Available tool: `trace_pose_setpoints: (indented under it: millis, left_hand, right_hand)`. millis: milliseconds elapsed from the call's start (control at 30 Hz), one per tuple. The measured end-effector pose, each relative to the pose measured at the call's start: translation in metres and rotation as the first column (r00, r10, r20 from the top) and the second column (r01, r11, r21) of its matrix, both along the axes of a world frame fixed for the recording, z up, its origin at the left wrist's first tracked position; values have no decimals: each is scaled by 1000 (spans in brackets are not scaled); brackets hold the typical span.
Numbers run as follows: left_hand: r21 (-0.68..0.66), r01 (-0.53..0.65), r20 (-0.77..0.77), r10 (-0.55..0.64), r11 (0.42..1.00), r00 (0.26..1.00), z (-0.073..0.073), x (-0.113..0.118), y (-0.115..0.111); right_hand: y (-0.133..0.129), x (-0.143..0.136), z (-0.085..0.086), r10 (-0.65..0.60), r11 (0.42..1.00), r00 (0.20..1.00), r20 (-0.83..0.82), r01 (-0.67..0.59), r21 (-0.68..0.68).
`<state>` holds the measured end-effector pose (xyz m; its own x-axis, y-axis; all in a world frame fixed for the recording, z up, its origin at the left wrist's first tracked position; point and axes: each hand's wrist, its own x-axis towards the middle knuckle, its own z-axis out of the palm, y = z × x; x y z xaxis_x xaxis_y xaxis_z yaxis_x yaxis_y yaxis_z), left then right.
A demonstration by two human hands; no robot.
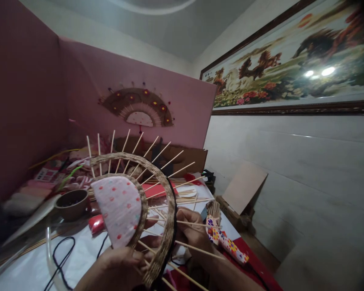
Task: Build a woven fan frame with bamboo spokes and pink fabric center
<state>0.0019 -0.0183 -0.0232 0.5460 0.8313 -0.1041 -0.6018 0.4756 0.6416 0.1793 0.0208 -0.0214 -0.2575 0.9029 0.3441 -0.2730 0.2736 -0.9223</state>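
A half-made fan of thin wooden sticks point(166, 152) spreads before me, with a white half-circle of spotted cloth point(117, 208) at its centre. A braided tan band point(169, 190) runs across the sticks, and a black cord point(175, 198) lines part of its outer edge. My left hand point(118, 264) grips the fan from below, thumb near the cloth's lower edge and fingers behind the sticks. At the band's right outer edge, my right hand point(191, 228) is closed, finger and thumb pinched at the black cord between sticks. Its fingertips are partly hidden.
On the white-covered table stand a brown bowl point(73, 204) and a red packet point(96, 223). Loose black cord point(60, 258) lies at left. Flowered cloth point(227, 242) is at right. A finished fan point(139, 107) hangs on the pink panel point(188, 101) behind.
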Motion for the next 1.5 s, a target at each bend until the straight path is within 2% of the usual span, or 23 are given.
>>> trace_pose_setpoints:
  millis: [133,300,467,533,633,700,767,900,1000,1133,1167,1233,1333,1367,1433,1500]
  left_hand:
    - [119,26,-75,-17,993,997,-9,1,1]
    - [109,-8,-165,26,994,986,0,3,-6]
    - [190,-111,-171,144,976,975,6,3,-4]
    - [173,-146,-156,173,974,972,9,1,-3]
    - [70,-252,-32,255,965,966,16,-3,-3]
    - [20,-366,-27,367,930,930,22,-7,-3]
    - [33,-476,-94,477,879,874,26,-11,-2]
    - [58,-585,-202,584,809,786,30,-13,1]
    - [74,-580,-225,580,811,783,29,-12,4]
    - [61,-529,-199,529,847,825,25,-12,7]
    - [66,-535,-181,537,842,824,24,-13,7]
    - [87,-561,-150,568,823,809,25,-14,8]
    - [116,-615,-124,625,780,770,31,-18,8]
    - [121,-629,-122,640,768,759,35,-20,8]
    - [136,-644,-119,657,753,744,43,-24,8]
    - [158,-635,-125,653,756,747,52,-28,10]
  right_hand:
    - [1,10,-4,68,998,997,23,-68,-1]
    - [-1,14,0,110,987,994,12,-108,-118]
    - [3,11,-2,66,991,998,11,-64,-120]
    - [4,11,-3,60,993,998,26,-57,-106]
    - [5,9,-5,29,997,999,22,-28,-73]
    - [5,9,-8,22,998,1000,20,-21,-59]
    - [4,10,-12,48,998,997,64,-45,-52]
    - [0,12,-17,64,991,955,289,-96,97]
    - [-2,11,-21,47,972,930,365,-126,198]
    - [-3,9,-23,79,977,944,320,-136,161]
    - [-3,9,-22,65,977,946,318,-125,171]
    - [-5,10,-18,-23,957,930,366,-85,277]
    - [-9,13,-11,-243,860,851,465,-33,509]
    - [-9,14,-10,-295,836,829,475,-17,548]
    - [-8,14,-12,-306,851,841,447,31,524]
    - [-4,14,-16,-255,894,896,364,75,443]
